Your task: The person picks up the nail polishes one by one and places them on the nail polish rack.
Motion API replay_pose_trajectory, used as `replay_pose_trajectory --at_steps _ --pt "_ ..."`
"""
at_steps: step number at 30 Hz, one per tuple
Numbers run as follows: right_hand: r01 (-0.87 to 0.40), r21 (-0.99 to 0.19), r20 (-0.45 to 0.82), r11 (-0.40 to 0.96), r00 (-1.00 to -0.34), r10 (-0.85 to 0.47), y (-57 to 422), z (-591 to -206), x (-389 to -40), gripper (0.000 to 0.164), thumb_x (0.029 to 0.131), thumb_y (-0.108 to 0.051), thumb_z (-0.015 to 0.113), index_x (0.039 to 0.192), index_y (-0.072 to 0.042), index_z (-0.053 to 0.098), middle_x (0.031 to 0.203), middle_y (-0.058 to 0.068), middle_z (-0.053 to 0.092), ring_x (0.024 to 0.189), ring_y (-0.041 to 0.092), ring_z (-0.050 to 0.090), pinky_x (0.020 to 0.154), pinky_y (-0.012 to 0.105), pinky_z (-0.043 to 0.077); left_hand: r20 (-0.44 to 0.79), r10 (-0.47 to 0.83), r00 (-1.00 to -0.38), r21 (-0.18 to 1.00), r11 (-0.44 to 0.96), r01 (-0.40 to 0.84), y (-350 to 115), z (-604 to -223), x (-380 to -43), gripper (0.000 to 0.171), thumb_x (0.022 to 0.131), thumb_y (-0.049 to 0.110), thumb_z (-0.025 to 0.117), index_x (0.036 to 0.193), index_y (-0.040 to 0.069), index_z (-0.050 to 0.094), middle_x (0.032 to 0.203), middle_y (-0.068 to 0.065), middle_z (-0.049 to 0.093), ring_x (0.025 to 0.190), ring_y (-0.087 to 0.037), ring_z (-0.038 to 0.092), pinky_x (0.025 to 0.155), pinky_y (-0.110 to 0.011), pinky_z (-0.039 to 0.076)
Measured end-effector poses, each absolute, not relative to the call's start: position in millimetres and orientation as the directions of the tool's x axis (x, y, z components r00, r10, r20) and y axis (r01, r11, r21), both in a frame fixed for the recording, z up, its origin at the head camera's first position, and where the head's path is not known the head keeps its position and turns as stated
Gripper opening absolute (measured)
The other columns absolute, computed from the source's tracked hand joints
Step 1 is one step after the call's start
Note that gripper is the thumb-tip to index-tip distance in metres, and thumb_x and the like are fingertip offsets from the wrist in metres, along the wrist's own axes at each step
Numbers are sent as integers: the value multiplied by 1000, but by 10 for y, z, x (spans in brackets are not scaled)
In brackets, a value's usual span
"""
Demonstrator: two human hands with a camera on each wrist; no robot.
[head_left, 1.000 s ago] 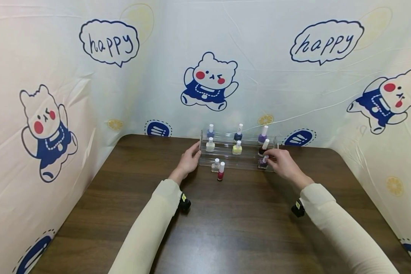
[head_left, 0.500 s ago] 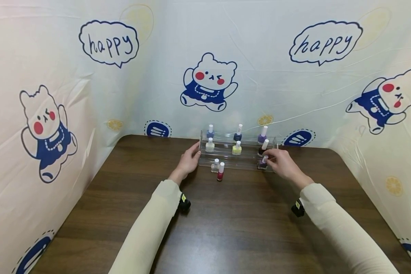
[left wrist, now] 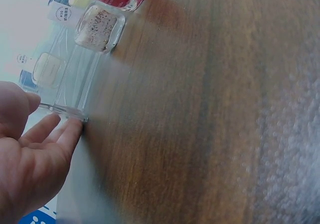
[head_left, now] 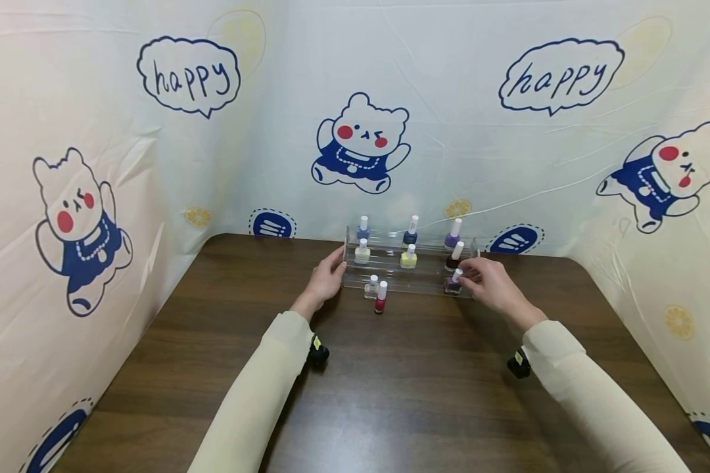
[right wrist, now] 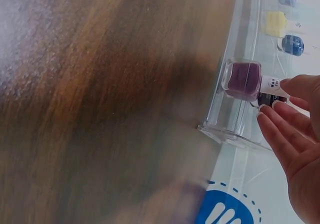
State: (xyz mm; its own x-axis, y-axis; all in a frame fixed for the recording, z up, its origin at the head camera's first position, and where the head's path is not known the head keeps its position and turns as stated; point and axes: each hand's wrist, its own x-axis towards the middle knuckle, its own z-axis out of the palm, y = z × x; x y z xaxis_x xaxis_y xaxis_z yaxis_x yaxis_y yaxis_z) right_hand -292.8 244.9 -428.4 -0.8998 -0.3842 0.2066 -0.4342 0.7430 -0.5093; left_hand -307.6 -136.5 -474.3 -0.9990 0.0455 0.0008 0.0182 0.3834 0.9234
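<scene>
Rack (head_left: 417, 284), clear, 1: on brown surface (head_left: 390, 381), 6 bottles (head_left: 409, 261) on upper tiers. Left hand (head_left: 324, 279): 9 o'clock of rack, spread, fingertips (left wrist: 75, 126) touching its end. Right hand (head_left: 494, 282): pinching cap (right wrist: 270, 85) of purple bottle (right wrist: 244, 80), 4 o'clock, lowest tier. Red bottle (head_left: 380, 305): 7 o'clock. Glitter bottle (left wrist: 100, 28): 8 o'clock.

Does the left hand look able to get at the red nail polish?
Probably yes: the red nail polish stands close by, and the left hand could approach its near side, where nothing stands. The glittery bottle sits partly between, and the hand would first have to release the clear display stand.
</scene>
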Motion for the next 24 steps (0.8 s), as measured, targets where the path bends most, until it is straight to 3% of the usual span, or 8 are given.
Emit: replay_pose_trajectory --at_steps 16,24 --pt "-483 -498 277 720 -875 -396 2430 -4227 -2869 19 93 -2 73 111 3 70 103 16 70 91 30 70 77 47 61 -8 52 -999 925 381 12 -1373 -4759 -3079 52 111 18 45 161 25 35 157 -13 46 146 -33 40 120 -50 32" --pt "-514 -488 312 705 -857 -410 2395 -4181 -2856 21 92 -1 73 111 7 69 102 19 70 89 32 70 78 52 61 1 49 -999 924 381 20 -1375 -4764 -3096 53 110 16 47 161 25 34 157 -13 46 145 -33 41 120 -50 31"
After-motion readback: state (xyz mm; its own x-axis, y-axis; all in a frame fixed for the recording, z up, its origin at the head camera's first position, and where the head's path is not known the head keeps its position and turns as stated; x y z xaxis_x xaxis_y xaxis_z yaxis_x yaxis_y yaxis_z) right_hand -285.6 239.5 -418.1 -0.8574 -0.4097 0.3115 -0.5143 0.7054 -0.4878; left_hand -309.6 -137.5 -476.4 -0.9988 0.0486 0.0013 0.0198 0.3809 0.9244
